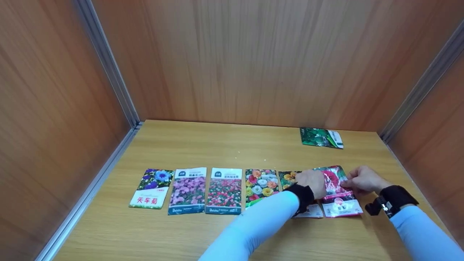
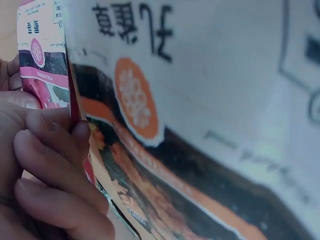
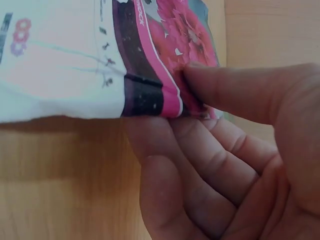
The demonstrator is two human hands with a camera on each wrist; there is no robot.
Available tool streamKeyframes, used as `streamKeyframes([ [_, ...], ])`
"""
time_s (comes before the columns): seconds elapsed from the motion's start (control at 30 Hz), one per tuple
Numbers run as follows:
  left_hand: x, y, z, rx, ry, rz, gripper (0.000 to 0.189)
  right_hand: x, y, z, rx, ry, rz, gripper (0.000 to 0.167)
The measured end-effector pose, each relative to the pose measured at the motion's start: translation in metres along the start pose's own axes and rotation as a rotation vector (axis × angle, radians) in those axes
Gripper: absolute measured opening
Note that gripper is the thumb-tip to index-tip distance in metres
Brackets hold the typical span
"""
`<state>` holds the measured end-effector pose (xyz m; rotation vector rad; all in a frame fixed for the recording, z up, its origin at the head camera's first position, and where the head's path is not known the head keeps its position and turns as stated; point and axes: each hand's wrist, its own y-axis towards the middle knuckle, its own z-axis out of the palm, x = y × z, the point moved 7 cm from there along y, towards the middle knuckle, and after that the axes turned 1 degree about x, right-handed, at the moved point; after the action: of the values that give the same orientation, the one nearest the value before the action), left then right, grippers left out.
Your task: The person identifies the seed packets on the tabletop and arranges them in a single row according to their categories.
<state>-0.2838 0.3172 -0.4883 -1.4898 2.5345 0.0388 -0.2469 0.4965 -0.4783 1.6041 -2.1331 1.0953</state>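
At the right end of a row of seed packets lies a pink-flower seed packet (image 1: 342, 206). My right hand (image 1: 366, 179) pinches its right edge, thumb on the front and fingers underneath, as the right wrist view shows. My left hand (image 1: 312, 182) has curled fingers (image 2: 55, 160) at the same packet's left edge and appears to pinch it; the exact contact is partly hidden. Just left of it, the orange-flower seed packet (image 1: 289, 177) is partly covered by my left hand and wrist. It looms large in the left wrist view, its white label upside down.
Further left in the row lie a mixed-colour flower packet (image 1: 261, 183), a red-and-pink one (image 1: 224, 192), a lilac one (image 1: 188, 192) and a blue cornflower one (image 1: 150, 190). A green packet (image 1: 320, 137) lies near the back wall (image 1: 253, 65). Wooden panels enclose the table (image 1: 203, 145).
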Motion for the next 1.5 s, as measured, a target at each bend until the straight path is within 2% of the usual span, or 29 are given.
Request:
streamKeyframes([
  [0.27, 0.006, 0.002, 0.005, 0.016, -0.01, -0.031, 0.03, -0.014, 0.007, 0.009, -0.005, -0.012, 0.039, 0.028],
  [0.47, 0.008, 0.003, 0.005, 0.008, -0.015, -0.054, 0.029, -0.016, 0.008, 0.008, -0.045, -0.05, 0.063, 0.034],
  [0.57, 0.009, 0.003, 0.004, -0.012, -0.014, -0.055, 0.029, -0.01, 0.009, 0.008, -0.063, -0.076, 0.045, 0.033],
  [0.7, 0.011, 0.001, 0.005, -0.05, 0.015, -0.023, 0.032, 0.0, 0.01, 0.013, -0.081, -0.138, -0.016, 0.032],
  [0.8, 0.022, -0.002, 0.001, -0.091, -0.008, 0.004, 0.042, 0.009, 0.009, 0.014, -0.116, -0.179, -0.055, 0.032],
  [0.83, 0.027, -0.002, -0.003, -0.102, -0.042, 0.01, 0.045, 0.011, 0.008, 0.013, -0.137, -0.179, -0.055, 0.032],
  [0.9, 0.043, -0.003, -0.013, -0.128, -0.118, 0.018, 0.049, 0.017, 0.008, 0.007, -0.204, -0.178, -0.064, 0.034],
  [1.0, 0.075, -0.004, -0.031, -0.15, -0.26, 0.01, 0.052, 0.025, 0.007, -0.005, -0.314, -0.168, -0.077, 0.039],
  [1.07, 0.103, -0.005, -0.042, -0.15, -0.343, -0.013, 0.053, 0.029, 0.009, -0.011, -0.362, -0.157, -0.077, 0.042],
  [1.17, 0.147, -0.007, -0.056, -0.162, -0.407, -0.056, 0.052, 0.031, 0.015, -0.014, -0.392, -0.153, -0.075, 0.049],
  [1.23, 0.177, -0.01, -0.066, -0.187, -0.411, -0.093, 0.051, 0.033, 0.02, -0.014, -0.391, -0.162, -0.074, 0.059],
  [1.33, 0.216, -0.014, -0.077, -0.236, -0.357, -0.146, 0.051, 0.036, 0.033, -0.013, -0.363, -0.187, -0.076, 0.076],
  [1.4, 0.238, -0.017, -0.082, -0.27, -0.303, -0.176, 0.05, 0.038, 0.043, -0.012, -0.338, -0.201, -0.066, 0.085],
  [1.5, 0.262, -0.023, -0.085, -0.328, -0.22, -0.199, 0.042, 0.041, 0.06, -0.013, -0.331, -0.23, -0.062, 0.093],
])
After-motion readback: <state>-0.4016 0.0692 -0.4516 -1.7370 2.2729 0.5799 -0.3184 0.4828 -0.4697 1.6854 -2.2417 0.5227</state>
